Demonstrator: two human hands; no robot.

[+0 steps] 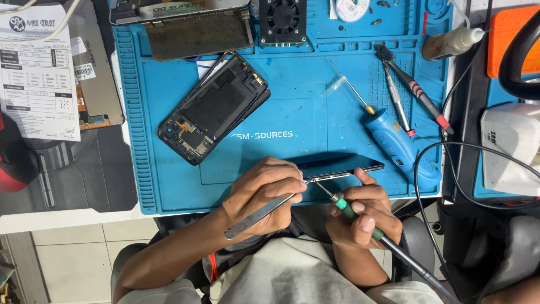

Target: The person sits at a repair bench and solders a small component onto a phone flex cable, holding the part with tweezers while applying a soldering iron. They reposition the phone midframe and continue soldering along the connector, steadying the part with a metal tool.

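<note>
Gripping metal tweezers [259, 216], the left hand [261, 194] sits just left of the dark phone screen [340, 166], tips touching its near edge. The right hand [363, 217], directly below the screen on the blue mat [292, 112], grasps a green-collared soldering iron [360, 219] whose tip meets that same edge.

A white printed form [36, 73] lies at the top left, a rectangular sheet with black print, a round emblem in its corner and handwritten marks. Just right of it, a small white barcode sticker [84, 71] sits on a grey panel. A white rectangular label [185, 8] with black lettering runs along a device at the top edge. White lettering [262, 135] is printed mid-way on the blue work mat [292, 101]. A dark phone screen [340, 167], seen edge-on, sits low on the mat between the person's hands.
</note>
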